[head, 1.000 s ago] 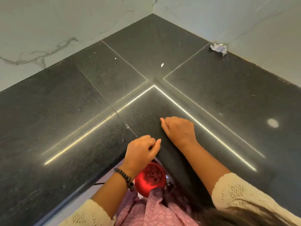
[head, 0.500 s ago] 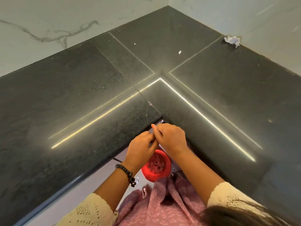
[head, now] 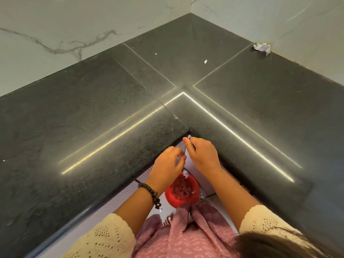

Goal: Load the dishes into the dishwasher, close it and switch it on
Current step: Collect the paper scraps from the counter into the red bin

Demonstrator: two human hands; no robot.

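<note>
At far left, a pale marble-veined wall tile (head: 61,32) rose behind the dark speckled stone L-shaped countertop (head: 93,116), whose rounded front edge ran down toward the viewer. Moving right, our left hand (head: 167,163), with a black beaded bracelet (head: 149,192) at the wrist, hung below the inner corner of the countertop with its fingers curled inward; whether it pinched a small pale scrap we could not tell. Just beside it, our right hand (head: 202,155) was also curled, thumb and forefinger meeting near the corner as if pinching something thin, though the item itself was too small to identify. Beneath both hands lay a round red plastic bowl-shaped bin (head: 181,189) holding pale fragments, and pale cabinet fronts (head: 195,164) stood under the stone. No dishes and no dishwasher appeared in this view, so the task's objects lay out of sight and we judged loading not yet under way. Further right, a small white fleck (head: 205,61) and a crumpled white paper wad (head: 262,47) rested on the countertop, the wad against the wall. The likeliest fault, in our judgement, was scraps slipping from loose fingers and missing the bin, since the hands were offset from its centre.
</note>
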